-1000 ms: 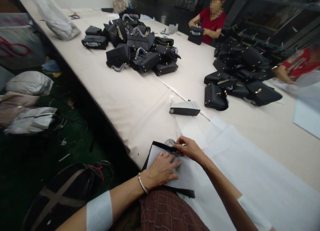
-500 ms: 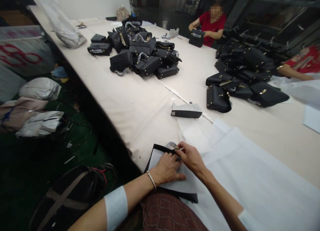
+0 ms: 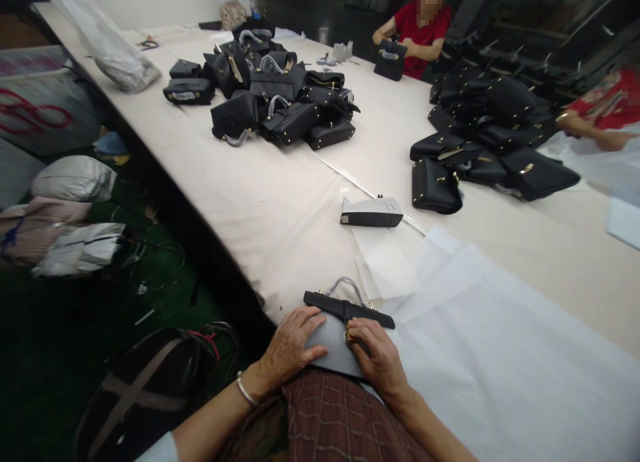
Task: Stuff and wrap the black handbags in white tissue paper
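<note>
A black handbag (image 3: 320,303) lies at the table's near edge against my apron, a pale grey sheet (image 3: 330,345) covering its front. Its handle (image 3: 350,283), wrapped in clear film, stands up at the far side. My left hand (image 3: 295,339) rests on the left part of the sheet, fingers stretched and thumb apart. The fingers of my right hand (image 3: 373,355) are curled and pinch the gold clasp (image 3: 347,332) at the end of the bag's strap. Part of the clasp is hidden by those fingers.
Thin white sheets (image 3: 480,342) spread to my right. Ahead lies a black and grey box-like piece (image 3: 371,212). Black handbags (image 3: 277,82) are heaped farther back, with another heap (image 3: 485,129) at right. A person in red (image 3: 423,29) handles a bag across the table; another (image 3: 607,109) works at far right.
The bag's flap and handle now lie over the far side of the grey sheet. My right hand has moved nearer to me, onto the clasp; my left hand has shifted left.
</note>
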`<state>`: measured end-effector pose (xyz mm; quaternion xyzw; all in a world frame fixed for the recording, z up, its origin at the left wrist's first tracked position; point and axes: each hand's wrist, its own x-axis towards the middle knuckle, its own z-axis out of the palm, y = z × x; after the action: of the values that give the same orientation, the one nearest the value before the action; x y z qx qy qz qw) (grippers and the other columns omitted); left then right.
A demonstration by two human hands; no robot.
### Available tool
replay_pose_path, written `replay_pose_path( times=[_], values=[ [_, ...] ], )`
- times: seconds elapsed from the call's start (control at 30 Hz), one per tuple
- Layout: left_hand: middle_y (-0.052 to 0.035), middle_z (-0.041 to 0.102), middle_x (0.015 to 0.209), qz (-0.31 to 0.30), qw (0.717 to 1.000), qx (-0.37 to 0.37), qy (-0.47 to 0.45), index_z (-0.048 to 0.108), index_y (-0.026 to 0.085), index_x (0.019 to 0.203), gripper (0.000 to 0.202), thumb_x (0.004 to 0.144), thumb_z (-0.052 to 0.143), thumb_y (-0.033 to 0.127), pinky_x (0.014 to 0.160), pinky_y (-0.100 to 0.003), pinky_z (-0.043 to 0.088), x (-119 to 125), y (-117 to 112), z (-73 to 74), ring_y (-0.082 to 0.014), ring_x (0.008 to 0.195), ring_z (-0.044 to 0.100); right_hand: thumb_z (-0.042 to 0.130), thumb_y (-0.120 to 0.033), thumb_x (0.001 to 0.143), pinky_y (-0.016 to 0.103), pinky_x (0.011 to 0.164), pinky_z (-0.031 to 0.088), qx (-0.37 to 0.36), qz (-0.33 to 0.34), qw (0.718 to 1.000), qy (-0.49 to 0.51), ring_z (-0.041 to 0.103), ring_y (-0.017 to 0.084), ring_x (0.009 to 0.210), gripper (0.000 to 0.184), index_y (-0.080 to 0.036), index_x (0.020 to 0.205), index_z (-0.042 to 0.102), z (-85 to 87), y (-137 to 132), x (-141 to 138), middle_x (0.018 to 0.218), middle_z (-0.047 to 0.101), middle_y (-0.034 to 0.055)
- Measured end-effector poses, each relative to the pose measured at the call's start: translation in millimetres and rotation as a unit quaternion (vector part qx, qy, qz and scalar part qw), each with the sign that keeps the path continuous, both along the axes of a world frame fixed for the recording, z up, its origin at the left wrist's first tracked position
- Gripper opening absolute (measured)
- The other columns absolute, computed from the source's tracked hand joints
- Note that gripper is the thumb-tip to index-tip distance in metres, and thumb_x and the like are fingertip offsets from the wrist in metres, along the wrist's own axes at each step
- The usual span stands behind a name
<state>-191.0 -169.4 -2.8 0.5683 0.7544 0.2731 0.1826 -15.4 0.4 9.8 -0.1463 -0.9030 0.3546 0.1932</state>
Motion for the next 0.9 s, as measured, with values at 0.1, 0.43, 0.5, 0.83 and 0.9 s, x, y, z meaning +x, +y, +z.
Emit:
replay_pose_path(
  times=[0.1,0.43,0.5,0.83,0.9],
  values=[
    [-0.0122,0.059,0.129,0.022,0.999,0.005,-0.027,0.056,0.020,0.127,0.054,0.080,0.075,0.040,0.103,-0.049,0.049,3.8,2.5,-3.6,-0.0287,0.119,0.055,0.054,-0.014,0.091,0.033,0.087,0.056,0.022,0.009,1.000,0.009,0.064,0.019,0.099,0.015,-0.025,0.100,0.061,-1.3,2.2,-0.7,0.101,0.071,0.0034],
    [-0.0113,0.057,0.129,0.030,0.998,0.012,-0.058,0.056,0.019,0.124,0.055,0.076,0.080,0.031,0.105,-0.049,0.047,4.3,6.1,0.7,-0.0282,0.120,0.053,0.057,-0.022,0.093,0.034,0.097,0.055,0.005,0.070,0.995,-0.073,0.062,0.019,0.114,0.020,-0.024,0.112,0.060,3.0,14.4,8.0,0.117,0.068,0.0071],
    [-0.0119,0.057,0.130,0.027,0.998,0.014,-0.058,0.056,0.019,0.124,0.055,0.076,0.079,0.031,0.105,-0.049,0.047,4.1,6.1,-0.5,-0.0284,0.120,0.053,0.054,-0.024,0.095,0.033,0.097,0.055,-0.013,0.088,0.992,-0.091,0.062,0.019,0.114,0.019,-0.025,0.112,0.062,6.7,18.9,7.5,0.118,0.068,0.0068],
    [-0.0121,0.056,0.129,0.010,0.999,0.012,-0.038,0.055,0.019,0.125,0.057,0.076,0.079,0.034,0.103,-0.050,0.048,4.4,3.3,-5.0,-0.0294,0.119,0.053,0.053,-0.029,0.096,0.031,0.089,0.056,-0.046,0.088,0.986,-0.131,0.067,0.018,0.105,0.018,-0.025,0.105,0.068,14.7,17.9,4.0,0.112,0.071,0.0068],
    [-0.0123,0.056,0.128,0.005,0.999,0.017,-0.033,0.054,0.019,0.125,0.056,0.077,0.078,0.036,0.103,-0.051,0.048,4.1,2.7,-6.2,-0.0294,0.118,0.054,0.050,-0.029,0.097,0.029,0.089,0.056,-0.038,0.104,0.985,-0.130,0.067,0.017,0.104,0.021,-0.026,0.107,0.068,17.6,16.5,4.6,0.113,0.071,0.0072]
  ],
)
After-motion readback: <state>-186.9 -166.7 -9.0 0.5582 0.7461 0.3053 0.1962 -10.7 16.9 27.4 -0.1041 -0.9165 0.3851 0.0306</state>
